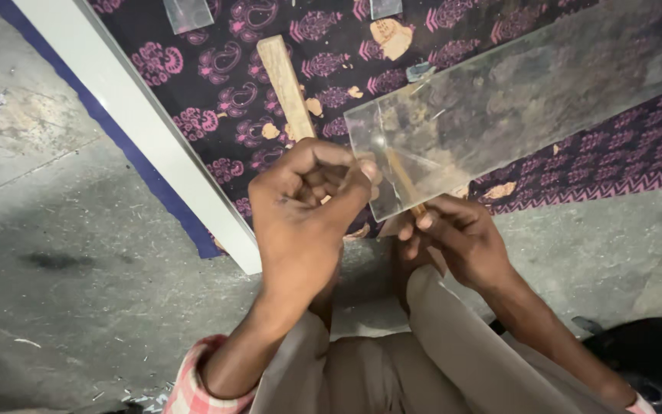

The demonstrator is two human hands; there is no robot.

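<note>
A long clear glass sheet (515, 100) stretches from the middle of the head view up to the right, over a black cloth with a purple pattern (216, 84). My left hand (304, 222) is clenched at the sheet's near corner, pinching its edge with thumb and fingers. My right hand (457, 238) grips the lower edge of the same end from below. A wooden stick (285, 84) runs under the glass towards my hands; its lower end is hidden behind them.
A white bar with a blue edge (139, 130) runs diagonally along the cloth's left side. Grey concrete floor (55, 230) with small debris lies to the left. Small glass offcuts (187, 14) rest at the top. My knees fill the bottom centre.
</note>
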